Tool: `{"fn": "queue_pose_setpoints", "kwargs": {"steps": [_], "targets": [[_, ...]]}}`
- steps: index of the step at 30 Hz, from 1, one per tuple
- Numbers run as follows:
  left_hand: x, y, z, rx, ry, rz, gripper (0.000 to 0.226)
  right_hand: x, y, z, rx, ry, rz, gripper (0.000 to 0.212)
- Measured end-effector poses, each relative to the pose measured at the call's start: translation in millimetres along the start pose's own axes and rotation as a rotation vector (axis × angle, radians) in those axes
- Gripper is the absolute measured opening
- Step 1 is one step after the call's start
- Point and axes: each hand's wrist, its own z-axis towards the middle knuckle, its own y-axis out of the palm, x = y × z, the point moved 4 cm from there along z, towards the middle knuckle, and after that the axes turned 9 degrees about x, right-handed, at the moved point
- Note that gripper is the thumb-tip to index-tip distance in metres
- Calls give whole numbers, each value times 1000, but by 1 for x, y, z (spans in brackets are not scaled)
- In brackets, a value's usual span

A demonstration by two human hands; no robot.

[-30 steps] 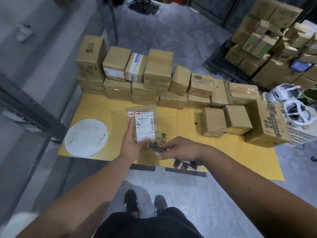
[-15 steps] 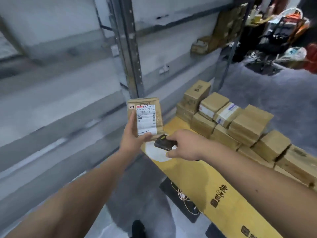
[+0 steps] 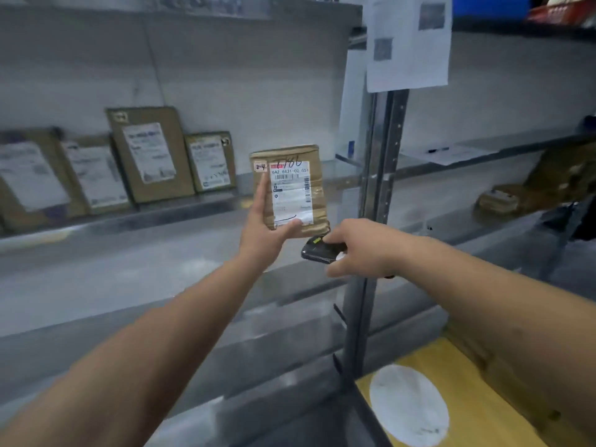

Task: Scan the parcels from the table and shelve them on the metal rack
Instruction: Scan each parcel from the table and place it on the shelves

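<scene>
Right now my left hand (image 3: pixel 261 230) holds a small brown parcel (image 3: pixel 290 188) upright in front of the metal rack (image 3: pixel 380 188), thumb pressed across the bottom of its white shipping label (image 3: pixel 292 193) and fingers running up its left edge. A little tag marked in pen sits at the parcel's top left corner, and handwriting crosses the tape above the barcode. My right hand (image 3: pixel 361 248) is curled around a black handheld scanner (image 3: pixel 321 251), which sits just below and to the right of the parcel's lower corner, its nose aimed toward my left hand. Whether scanner and parcel touch, I cannot tell. Both hands are close together, each gripping its own thing. Behind the parcel, on the rack's shelf (image 3: pixel 129 221), four other labelled parcels (image 3: pixel 151 153) lean against the back wall in a row, off to the left. The rack's upright post stands right behind my right hand, with a printed sheet of paper (image 3: pixel 408 40) hanging from it above. Farther right, more brown packages (image 3: pixel 498 201) lie blurred on the next bay. Down at the lower right shows a corner of the yellow tabletop (image 3: pixel 477 375) with a white round disc (image 3: pixel 408 404) on it.
</scene>
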Motion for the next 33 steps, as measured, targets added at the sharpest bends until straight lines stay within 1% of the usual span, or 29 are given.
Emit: {"fn": "queue_pose_setpoints", "kwargs": {"steps": [3, 6, 8, 10, 19, 21, 24, 27, 31, 33], "targets": [[12, -11, 40, 47, 50, 16, 114, -14, -17, 34, 38, -9, 22, 24], [16, -17, 75, 83, 98, 79, 113, -19, -24, 61, 44, 12, 54, 27], [14, -19, 93, 102, 96, 99, 114, -19, -25, 76, 50, 17, 67, 34], [9, -19, 107, 119, 93, 132, 114, -17, -23, 88, 47, 20, 76, 36], [-28, -5, 150, 189, 92, 331, 111, 17, -7, 134, -1, -17, 101, 33], [-31, -3, 153, 219, 81, 411, 110, 26, -7, 143, -9, -37, 88, 35], [-35, 1, 156, 250, 74, 630, 109, 38, -8, 159, -19, -78, 56, 36], [-38, 2, 165, 267, 87, 802, 110, 48, -10, 173, -23, -107, 53, 44], [-42, 1, 176, 290, 147, 890, 113, 60, -7, 189, -47, -153, 66, 43], [-45, 2, 179, 325, 151, 912, 112, 65, -6, 194, -57, -155, 92, 48]]}}
